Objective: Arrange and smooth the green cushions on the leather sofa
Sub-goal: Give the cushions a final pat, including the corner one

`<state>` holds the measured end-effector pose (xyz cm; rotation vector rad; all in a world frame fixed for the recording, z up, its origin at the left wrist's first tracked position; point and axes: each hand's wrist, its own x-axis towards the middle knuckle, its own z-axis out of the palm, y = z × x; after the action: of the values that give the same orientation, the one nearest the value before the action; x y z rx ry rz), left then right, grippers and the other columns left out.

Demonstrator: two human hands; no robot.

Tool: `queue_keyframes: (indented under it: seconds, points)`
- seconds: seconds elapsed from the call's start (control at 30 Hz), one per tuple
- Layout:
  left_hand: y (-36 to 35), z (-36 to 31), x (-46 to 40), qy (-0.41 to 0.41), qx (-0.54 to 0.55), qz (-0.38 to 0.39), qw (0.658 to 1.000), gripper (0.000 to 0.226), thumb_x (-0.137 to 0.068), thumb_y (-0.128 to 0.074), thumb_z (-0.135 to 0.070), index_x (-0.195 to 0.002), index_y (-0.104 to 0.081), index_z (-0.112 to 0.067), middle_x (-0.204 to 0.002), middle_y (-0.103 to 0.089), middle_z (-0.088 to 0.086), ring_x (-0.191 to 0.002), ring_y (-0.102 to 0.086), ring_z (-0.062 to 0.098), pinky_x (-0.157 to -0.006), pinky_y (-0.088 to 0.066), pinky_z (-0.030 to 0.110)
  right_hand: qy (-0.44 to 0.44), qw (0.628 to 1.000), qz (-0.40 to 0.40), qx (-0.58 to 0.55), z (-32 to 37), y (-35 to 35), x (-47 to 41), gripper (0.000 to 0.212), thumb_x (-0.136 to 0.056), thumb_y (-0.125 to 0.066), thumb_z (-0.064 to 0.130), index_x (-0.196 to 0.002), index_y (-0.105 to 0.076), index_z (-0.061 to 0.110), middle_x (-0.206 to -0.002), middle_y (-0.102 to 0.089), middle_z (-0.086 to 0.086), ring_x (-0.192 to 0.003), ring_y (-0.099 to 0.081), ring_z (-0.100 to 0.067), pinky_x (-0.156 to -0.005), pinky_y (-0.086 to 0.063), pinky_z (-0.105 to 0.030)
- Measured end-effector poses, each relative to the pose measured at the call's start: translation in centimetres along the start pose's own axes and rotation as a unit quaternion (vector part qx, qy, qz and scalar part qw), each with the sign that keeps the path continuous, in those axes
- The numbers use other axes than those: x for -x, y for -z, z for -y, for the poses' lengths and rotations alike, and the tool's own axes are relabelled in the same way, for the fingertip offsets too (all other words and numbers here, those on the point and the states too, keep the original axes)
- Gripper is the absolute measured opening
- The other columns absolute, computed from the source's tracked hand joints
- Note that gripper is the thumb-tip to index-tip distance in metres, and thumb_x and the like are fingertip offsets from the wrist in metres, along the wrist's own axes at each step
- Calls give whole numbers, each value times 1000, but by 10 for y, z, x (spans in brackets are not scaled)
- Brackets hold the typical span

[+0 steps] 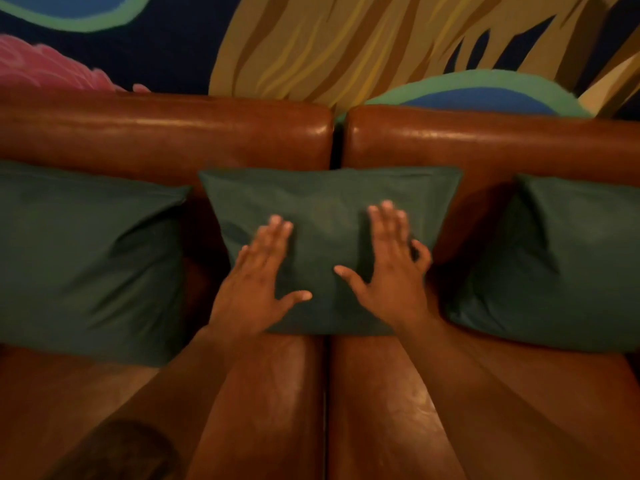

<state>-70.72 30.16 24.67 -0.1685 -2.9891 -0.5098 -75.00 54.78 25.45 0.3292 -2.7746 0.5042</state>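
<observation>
Three dark green cushions lean against the back of a brown leather sofa (166,133). The middle cushion (329,202) stands over the gap between the two seat halves. My left hand (258,278) lies flat on its lower left part, fingers straight and together, thumb spread. My right hand (389,265) presses flat on its right part, fingers straight, with the little finger curled at the cushion's right edge. The left cushion (86,258) and the right cushion (561,268) stand apart on either side, untouched, both with creases.
Behind the sofa back is a wall painted with a mural (346,39) in blue, yellow, green and pink. The sofa seat (381,410) shows bare leather in front of the cushions, split by a centre seam. A dark mark shows on my left forearm.
</observation>
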Motion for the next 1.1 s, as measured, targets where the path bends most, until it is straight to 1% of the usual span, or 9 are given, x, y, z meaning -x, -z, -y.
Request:
queue_keyframes:
  seconds: [0.07,0.17,0.23,0.3,0.37,0.43,0.67,0.83,1.1]
  points:
    - [5,5,8,163,76,-79,980,150,-57,-73,-86,-163,17,-29,-169,28,-6,-159,12,23,-120,-11,66,-167,980,-68,-79,-13,10,9,134,-71,-64,88,-168,-4,20,-177,2,-3,-163,-3,-20,-116,-24,-51]
    - [0,9,4,297,247,-80,919,174,-39,-89,-74,-160,26,-24,-171,24,2,-159,11,28,-122,-10,62,-368,891,-10,-265,-33,8,10,172,-36,-68,98,-166,13,20,-176,0,-6,-162,-10,-22,-122,-26,-57]
    - [-6,15,-4,291,344,-55,891,175,-40,-97,-62,-161,23,-20,-172,0,-4,-158,-8,18,-125,-18,38,-350,869,59,-345,-39,3,6,182,-28,-77,96,-163,21,24,-171,-23,-1,-152,-32,-16,-120,-33,-40]
    - [-7,21,-10,264,377,-34,887,166,-37,-100,-59,-164,-1,-20,-162,-28,-10,-147,-32,8,-114,-29,23,-321,867,105,-366,-43,-1,4,167,-44,-96,69,-164,7,16,-153,-40,8,-143,-43,-12,-110,-37,-25]
    - [-8,21,-13,238,366,-40,899,148,-35,-102,-55,-157,-29,-18,-153,-47,-7,-137,-47,9,-107,-36,22,-310,867,88,-381,-45,-4,2,139,-52,-102,47,-156,-17,11,-144,-41,8,-141,-47,-16,-107,-41,-24]
    - [-5,19,-17,229,366,-65,900,126,-40,-102,-44,-148,-43,-15,-144,-56,-5,-131,-54,13,-104,-42,25,-303,870,62,-384,-46,-3,1,141,-38,-101,60,-149,-27,16,-146,-47,5,-137,-52,-16,-112,-45,-33]
    - [-5,18,-21,238,346,-41,907,120,-48,-102,-39,-148,-40,-13,-148,-55,2,-131,-54,14,-102,-41,26,-316,873,2,-370,-47,-9,8,148,-25,-93,79,-149,-35,21,-145,-52,4,-136,-53,-16,-115,-46,-39]
    - [-6,15,-15,250,368,9,896,137,-30,-92,-77,-145,-45,-21,-141,-62,-6,-128,-60,11,-110,-49,40,-315,875,-15,-368,-58,-10,11,124,-49,-104,42,-150,-36,21,-135,-51,12,-125,-54,-10,-105,-45,-29]
    - [-10,8,-18,246,385,-29,889,126,-34,-101,-60,-141,-49,-16,-134,-64,-7,-119,-63,8,-100,-50,29,-301,874,-18,-382,-56,-7,6,126,-49,-102,45,-152,-34,21,-138,-50,10,-128,-54,-10,-110,-46,-31]
